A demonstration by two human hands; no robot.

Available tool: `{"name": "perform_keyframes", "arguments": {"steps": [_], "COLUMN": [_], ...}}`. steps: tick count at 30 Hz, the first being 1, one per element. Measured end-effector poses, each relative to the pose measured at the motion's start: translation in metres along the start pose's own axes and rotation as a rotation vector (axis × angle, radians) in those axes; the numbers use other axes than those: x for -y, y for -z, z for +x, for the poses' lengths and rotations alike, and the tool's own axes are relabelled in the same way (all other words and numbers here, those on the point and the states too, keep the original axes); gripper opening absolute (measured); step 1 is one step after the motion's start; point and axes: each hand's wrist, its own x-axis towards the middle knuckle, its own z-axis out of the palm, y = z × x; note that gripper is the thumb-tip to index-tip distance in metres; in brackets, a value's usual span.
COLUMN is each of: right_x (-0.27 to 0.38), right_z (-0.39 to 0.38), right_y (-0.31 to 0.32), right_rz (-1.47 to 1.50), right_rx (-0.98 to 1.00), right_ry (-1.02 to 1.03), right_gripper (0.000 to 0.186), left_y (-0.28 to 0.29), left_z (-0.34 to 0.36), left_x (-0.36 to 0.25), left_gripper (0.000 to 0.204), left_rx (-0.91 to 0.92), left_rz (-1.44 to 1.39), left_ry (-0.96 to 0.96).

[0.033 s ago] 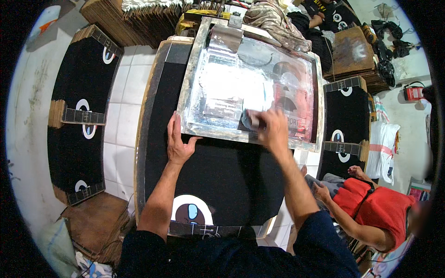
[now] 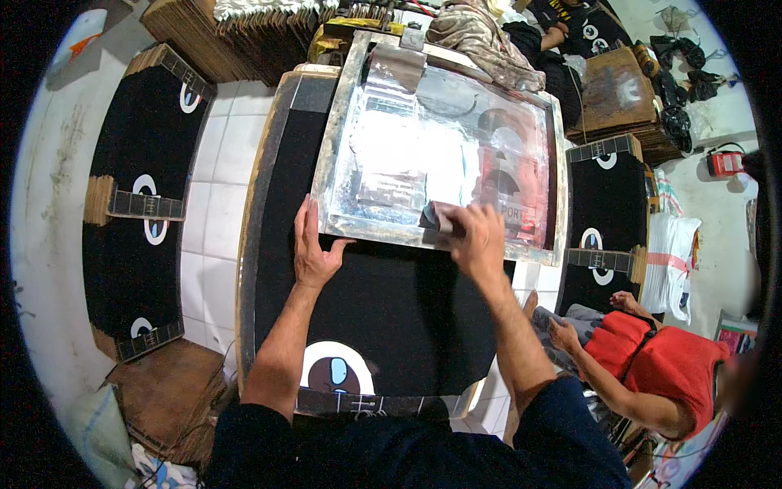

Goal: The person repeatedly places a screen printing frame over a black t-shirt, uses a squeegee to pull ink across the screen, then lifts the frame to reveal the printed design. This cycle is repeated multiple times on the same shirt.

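A screen-printing frame (image 2: 375, 232) with a shiny mesh lies across the far half of a board covered in black fabric (image 2: 366, 297). My left hand (image 2: 316, 254) rests at the frame's near left corner, thumb spread from the fingers, with nothing in it. Inside the frame's near edge, my right hand (image 2: 482, 243) grips a small squeegee (image 2: 441, 213), its fingers closed over the top. Its lower edge meets the mesh beside a dark smear of ink. Nearer to me, a white and brown eye print (image 2: 336, 371) shows on the fabric.
Other boards with black fabric (image 2: 147, 122) stand left and right, over white floor tiles (image 2: 216, 183). At the lower right sits a person in red (image 2: 652, 359). Stacked cardboard (image 2: 252, 41) and a crumpled cloth (image 2: 481, 41) lie beyond the frame.
My right hand, blurred before, shows more sharply and has shifted slightly toward me with the squeegee. My left hand stays in place.
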Motion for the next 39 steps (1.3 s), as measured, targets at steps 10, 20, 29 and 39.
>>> {"name": "perform_keyframes", "arguments": {"steps": [10, 20, 29, 39], "right_x": [0.027, 0.036, 0.016, 0.011], "right_z": [-0.003, 0.114, 0.170, 0.188], "right_y": [0.024, 0.219, 0.290, 0.303], "right_rz": [-0.030, -0.191, -0.244, -0.200], "right_rx": [-0.529, -0.665, -0.569, -0.509], "right_ry": [0.078, -0.037, -0.130, -0.160], "right_gripper": [0.026, 0.053, 0.075, 0.072], "left_y": [0.036, 0.131, 0.203, 0.203], "left_z": [0.055, 0.116, -0.416, -0.459], "left_x": [-0.057, 0.015, 0.205, 0.157], "left_gripper": [0.103, 0.067, 0.053, 0.041], "left_rx": [-0.220, -0.275, -0.098, -0.114], "left_rz": [-0.123, -0.499, -0.950, -0.657], "left_ry": [-0.154, 0.094, 1.731, 1.371]}}
